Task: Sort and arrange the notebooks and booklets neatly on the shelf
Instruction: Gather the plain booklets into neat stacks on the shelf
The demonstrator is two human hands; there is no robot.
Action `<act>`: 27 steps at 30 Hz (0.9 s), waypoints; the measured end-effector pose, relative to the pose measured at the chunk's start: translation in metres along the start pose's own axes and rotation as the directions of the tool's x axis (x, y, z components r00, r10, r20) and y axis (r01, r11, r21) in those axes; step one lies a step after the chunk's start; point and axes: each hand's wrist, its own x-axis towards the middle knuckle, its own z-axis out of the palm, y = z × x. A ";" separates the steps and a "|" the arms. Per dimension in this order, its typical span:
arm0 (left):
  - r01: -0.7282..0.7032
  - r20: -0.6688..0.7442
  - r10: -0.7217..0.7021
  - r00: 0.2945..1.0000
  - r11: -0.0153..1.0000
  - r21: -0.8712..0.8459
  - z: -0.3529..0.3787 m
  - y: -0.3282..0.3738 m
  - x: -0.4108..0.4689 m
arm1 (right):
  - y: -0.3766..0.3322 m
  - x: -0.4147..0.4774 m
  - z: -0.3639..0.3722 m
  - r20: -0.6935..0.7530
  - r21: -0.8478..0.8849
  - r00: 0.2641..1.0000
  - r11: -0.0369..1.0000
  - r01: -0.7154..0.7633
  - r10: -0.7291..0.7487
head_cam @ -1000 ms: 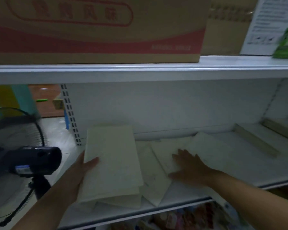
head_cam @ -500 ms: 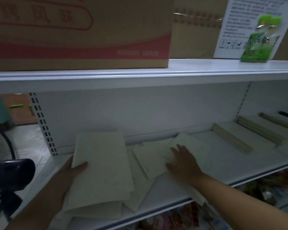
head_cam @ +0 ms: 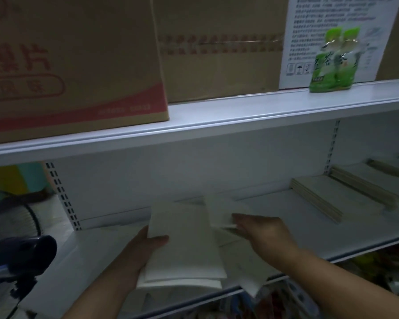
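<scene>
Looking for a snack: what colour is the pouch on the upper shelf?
The pouch is bright green with white patches, seen best in the head view.

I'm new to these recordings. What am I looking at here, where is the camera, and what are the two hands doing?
There is no machine: a person works with bare hands, and every picture comes from one wide-angle camera worn on the head, looking forward and down. The last picture is the present moment. The left hand grips a stack of pale booklets, thumb on top, at the front of a white shelf. The right hand appears to pinch the edge of a single booklet above other booklets lying loose on the shelf. Further right lie tidy piles of notebooks. On the shelf above stand cardboard boxes and a green packet. A fan stands at the left. The light is dim, so covers cannot be read.
</scene>
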 end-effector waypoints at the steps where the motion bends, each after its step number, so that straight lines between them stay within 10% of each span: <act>1: -0.007 0.004 0.007 1.000 1.000 0.007 0.014 -0.002 0.002 | -0.005 -0.007 -0.005 -0.058 0.051 0.991 0.991 0.122 -0.119; 7: -0.015 0.042 0.016 0.999 1.000 -0.013 0.106 -0.010 -0.010 | -0.005 -0.060 -0.028 -0.022 0.202 0.914 0.894 0.400 -0.405; 10: -0.024 0.079 0.028 0.996 0.998 -0.053 0.146 -0.019 -0.015 | 0.016 -0.081 -0.061 0.250 0.326 0.925 0.925 0.197 -0.286; 12: -0.041 0.102 0.050 0.994 0.995 -0.087 0.174 -0.023 -0.014 | 0.035 -0.099 -0.083 0.450 0.391 0.893 0.901 -0.186 -0.011; 16: -0.013 0.153 0.029 0.988 0.994 -0.105 0.242 -0.032 -0.009 | 0.092 -0.133 -0.110 0.626 0.456 0.626 0.433 -0.778 0.465; 20: -0.028 0.145 0.040 0.989 0.996 -0.088 0.310 -0.046 -0.004 | 0.138 -0.150 -0.118 0.656 0.591 0.436 -0.060 -0.804 0.616; 27: 0.078 0.100 -0.056 0.993 0.969 -0.234 0.385 -0.046 0.029 | 0.204 -0.145 -0.127 0.607 0.559 0.326 -0.099 -0.823 0.725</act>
